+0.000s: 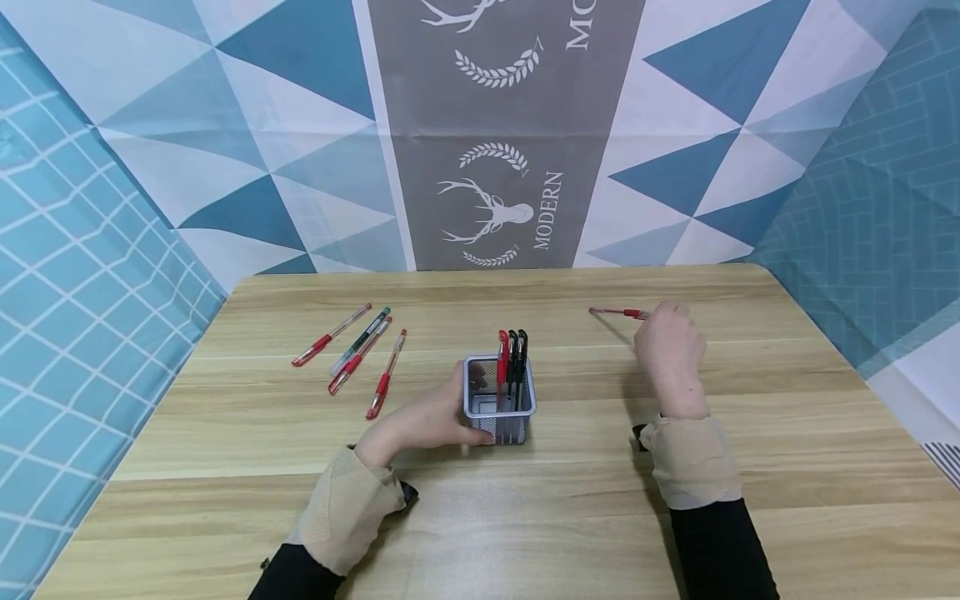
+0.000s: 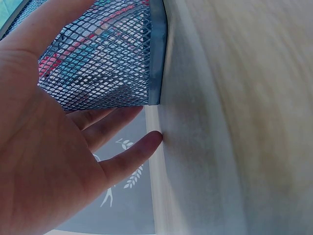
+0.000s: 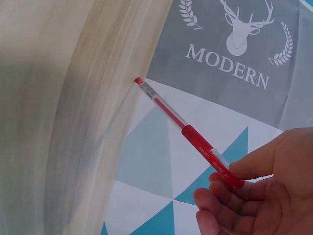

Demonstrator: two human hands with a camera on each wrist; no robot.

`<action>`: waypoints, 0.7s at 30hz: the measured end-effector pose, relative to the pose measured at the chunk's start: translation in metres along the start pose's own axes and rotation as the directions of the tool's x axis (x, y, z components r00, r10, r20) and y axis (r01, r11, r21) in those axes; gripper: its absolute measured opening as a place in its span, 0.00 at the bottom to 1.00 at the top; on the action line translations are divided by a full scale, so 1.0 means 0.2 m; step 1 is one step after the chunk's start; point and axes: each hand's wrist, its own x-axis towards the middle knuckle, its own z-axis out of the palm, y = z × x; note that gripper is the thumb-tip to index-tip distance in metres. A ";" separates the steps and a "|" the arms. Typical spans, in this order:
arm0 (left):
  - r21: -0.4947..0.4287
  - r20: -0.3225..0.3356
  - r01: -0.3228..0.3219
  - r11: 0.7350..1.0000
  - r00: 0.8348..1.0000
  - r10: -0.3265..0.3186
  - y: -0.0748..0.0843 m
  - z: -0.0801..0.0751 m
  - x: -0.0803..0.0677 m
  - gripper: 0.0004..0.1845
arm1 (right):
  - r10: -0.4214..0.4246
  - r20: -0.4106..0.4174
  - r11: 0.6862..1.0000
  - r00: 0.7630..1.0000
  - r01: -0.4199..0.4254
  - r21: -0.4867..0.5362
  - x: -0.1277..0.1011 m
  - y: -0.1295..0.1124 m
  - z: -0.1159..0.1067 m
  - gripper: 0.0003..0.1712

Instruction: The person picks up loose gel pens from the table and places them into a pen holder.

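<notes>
My left hand [image 1: 431, 414] holds a metal mesh pen holder [image 1: 512, 429] at its left side, thumb along the near side and fingers round the far side. In the left wrist view, the thumb lies over the mesh [image 2: 107, 63] and the little finger stretches to the tabletop. One red pen [image 1: 502, 367] and two black pens [image 1: 517, 358] stand upright inside the holder. Over on the right, my right hand [image 1: 671, 354] pinches a red gel pen [image 3: 198, 144] by its capped end. Its clear barrel points left, tilted, with the red end close over the table.
Left of the holder lie several pens on the wooden table [image 1: 225, 450]: a red pen [image 1: 322, 342], a green pen [image 1: 362, 339], another red pen [image 1: 358, 358] and a nearer red pen [image 1: 385, 379]. A patterned cloth [image 1: 495, 108] hangs behind the table's far edge.
</notes>
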 end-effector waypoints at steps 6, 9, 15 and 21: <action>0.009 -0.004 -0.002 1.000 1.000 0.002 -0.01 0.00 0.00 0.52 | 0.010 -0.046 1.000 0.999 -0.009 0.009 0.00 -0.02 -0.01 0.16; 0.014 -0.007 -0.008 1.000 1.000 0.008 -0.01 0.00 0.00 0.52 | 0.006 -0.088 1.000 0.996 -0.004 0.021 0.00 -0.02 -0.01 0.17; 0.008 -0.011 -0.018 1.000 1.000 0.018 0.00 0.00 0.00 0.52 | 0.019 -0.152 0.998 0.988 -0.009 0.066 0.00 -0.04 -0.02 0.16; 0.003 -0.015 -0.029 1.000 0.999 0.029 0.00 0.00 0.00 0.52 | 0.055 -0.121 0.994 0.991 -0.042 0.105 0.00 -0.05 -0.04 0.18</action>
